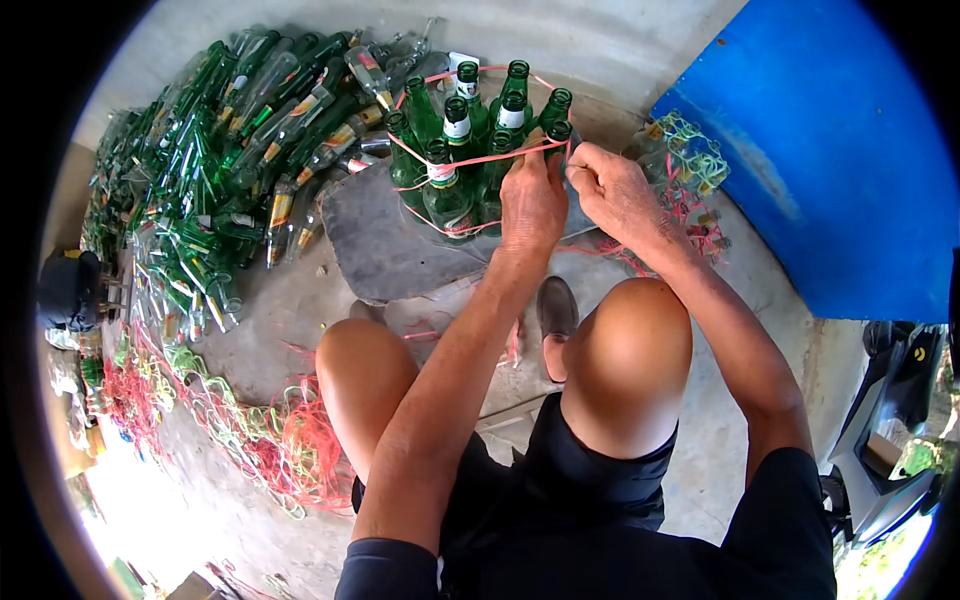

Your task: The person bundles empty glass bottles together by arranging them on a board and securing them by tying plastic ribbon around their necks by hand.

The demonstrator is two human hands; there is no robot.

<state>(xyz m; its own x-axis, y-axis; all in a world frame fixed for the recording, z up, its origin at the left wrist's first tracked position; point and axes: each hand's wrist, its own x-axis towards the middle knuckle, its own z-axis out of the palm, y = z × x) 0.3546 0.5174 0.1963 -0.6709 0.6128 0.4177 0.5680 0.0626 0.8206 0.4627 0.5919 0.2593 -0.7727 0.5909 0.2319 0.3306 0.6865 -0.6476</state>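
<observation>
While the left hand (535, 205) is closed around the pink twine (490, 158), the right hand (620, 195) is pinched just beside it at 3 o'clock, seemingly on the same strand; fingertips hide the exact hold. The green bottles (450, 205), about ten, stand upright in a tight cluster at 12 o'clock on a low grey surface (375, 245). One twine run goes round the necks, another lower round the bodies.

Looks like a tensioning/tying step. My take: lock the strand with the left, draw with the right, pull level rather than up. Uneven pull could tip the rim bottles or let the neck loop ride off. Check the lower run sits flat all round.

Bottle mouths look uncapped; can't tell if anything's inside. Some carry white neck labels. Pile of loose bottles (240, 140) at 10 o'clock, green and clear mixed, lying every way. Tangled twine (310, 450) on the floor at 8 o'clock; mind the feet.
</observation>
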